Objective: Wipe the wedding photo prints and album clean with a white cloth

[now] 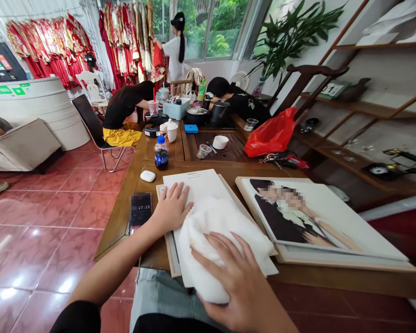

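Note:
My left hand (172, 208) lies flat with its fingers spread on a white sheet (203, 179), near its upper left. Small print runs along the sheet's far edge. My right hand (237, 273) is curled over a bunched white cloth (218, 219), which rests on the sheet and hides much of it. Beneath the sheet, the pale wooden edge of a frame (172, 259) shows. To the right, a photo print (291, 222) of two people lies on another light-wood frame (333, 260).
A phone (140, 212), an earbud case (147, 176) and a cola bottle (161, 153) stand left on the wooden table (121, 222). Farther back are a white bowl (220, 142), a red plastic bag (272, 134) and keys. Two people lean on the far table; shelves line the right.

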Tool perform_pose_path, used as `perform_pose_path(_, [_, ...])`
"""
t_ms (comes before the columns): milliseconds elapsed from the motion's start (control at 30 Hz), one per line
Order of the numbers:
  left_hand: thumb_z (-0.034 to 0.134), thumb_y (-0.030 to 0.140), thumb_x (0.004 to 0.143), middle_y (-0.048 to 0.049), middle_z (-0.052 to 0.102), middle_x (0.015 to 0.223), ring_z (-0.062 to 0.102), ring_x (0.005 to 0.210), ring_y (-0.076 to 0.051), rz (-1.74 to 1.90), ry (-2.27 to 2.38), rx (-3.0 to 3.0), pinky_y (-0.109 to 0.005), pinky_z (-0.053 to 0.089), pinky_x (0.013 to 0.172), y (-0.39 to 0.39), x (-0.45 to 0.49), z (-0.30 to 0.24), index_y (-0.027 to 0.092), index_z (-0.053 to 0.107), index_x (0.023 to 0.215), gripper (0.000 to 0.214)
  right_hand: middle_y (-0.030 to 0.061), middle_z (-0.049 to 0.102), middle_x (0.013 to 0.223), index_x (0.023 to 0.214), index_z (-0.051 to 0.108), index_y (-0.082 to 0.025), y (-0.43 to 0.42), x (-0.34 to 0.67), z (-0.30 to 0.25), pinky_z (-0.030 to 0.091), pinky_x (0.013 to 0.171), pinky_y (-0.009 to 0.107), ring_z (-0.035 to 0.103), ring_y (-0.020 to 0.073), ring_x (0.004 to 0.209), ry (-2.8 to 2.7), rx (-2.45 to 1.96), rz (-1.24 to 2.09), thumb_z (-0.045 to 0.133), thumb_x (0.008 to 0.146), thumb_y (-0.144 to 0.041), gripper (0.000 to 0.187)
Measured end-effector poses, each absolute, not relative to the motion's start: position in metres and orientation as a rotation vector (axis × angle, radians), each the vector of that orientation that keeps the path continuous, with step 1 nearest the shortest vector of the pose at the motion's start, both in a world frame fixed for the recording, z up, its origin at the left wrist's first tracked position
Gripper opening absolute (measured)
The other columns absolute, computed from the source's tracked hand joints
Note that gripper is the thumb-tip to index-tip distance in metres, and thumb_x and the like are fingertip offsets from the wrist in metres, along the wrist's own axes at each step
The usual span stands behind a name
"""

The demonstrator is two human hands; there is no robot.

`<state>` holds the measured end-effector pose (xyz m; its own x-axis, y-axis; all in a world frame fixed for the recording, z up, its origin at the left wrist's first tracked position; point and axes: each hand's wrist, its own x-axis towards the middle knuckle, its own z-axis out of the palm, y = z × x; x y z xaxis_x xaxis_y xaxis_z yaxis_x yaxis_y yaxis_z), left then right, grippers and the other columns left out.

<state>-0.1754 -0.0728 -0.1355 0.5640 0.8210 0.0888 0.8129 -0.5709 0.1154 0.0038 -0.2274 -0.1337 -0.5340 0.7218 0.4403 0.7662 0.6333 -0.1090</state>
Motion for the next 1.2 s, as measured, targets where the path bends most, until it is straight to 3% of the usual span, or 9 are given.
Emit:
perform_pose_path(233, [0.03,0.045,0.108,-0.0159,0.025,0.165,0.02,0.153,-0.033,0.149,1.395,2.743,-0.057,0.021,0.122,-0.072,-0.176,-0.135,0.013,0.031,0.156,0.057,0.0154,0.056,0.137,0.14,0.054,-0.03,-0.23,-0.002,-0.141,0.027,0.107,0.063,0.051,0.0422,0.124,-2.354,-1.229,-0.098,0.068,0.065,-0.046,0.079])
perform_pose_path(533, [0.03,0.043,0.106,-0.0144,0.023,0.165,0.018,0.154,-0.032,0.115,1.473,2.674,-0.056,0.017,0.124,-0.08,-0.17,-0.129,0.012,0.032,0.156,0.058,0.0166,0.058,0.128,0.131,0.06,-0.024,-0.237,0.062,-0.148,0.038,0.097,0.057,0.058,0.0376,0.114,-2.194,-1.497,-0.463,0.062,0.082,-0.038,0.051])
perform_pose_path(900, [0.03,0.044,0.108,-0.015,0.02,0.166,0.016,0.154,-0.032,0.056,1.462,2.712,-0.055,0.018,0.124,-0.078,-0.172,-0.129,0.011,0.027,0.158,0.06,0.0126,0.058,0.134,0.136,0.059,-0.026,-0.236,-0.013,-0.137,0.021,0.112,0.057,0.051,0.0367,0.123,-2.323,-1.217,-0.169,0.065,0.067,-0.044,0.071])
perform_pose_path(1200, [0.031,0.042,0.107,-0.0151,0.019,0.166,0.015,0.155,-0.032,0.076,1.468,2.65,-0.056,0.015,0.124,-0.08,-0.17,-0.128,0.009,0.028,0.158,0.061,0.0176,0.058,0.127,0.127,0.062,-0.022,-0.232,0.041,-0.146,0.036,0.1,0.057,0.058,0.0364,0.115,-2.164,-1.457,-0.455,0.063,0.081,-0.037,0.049])
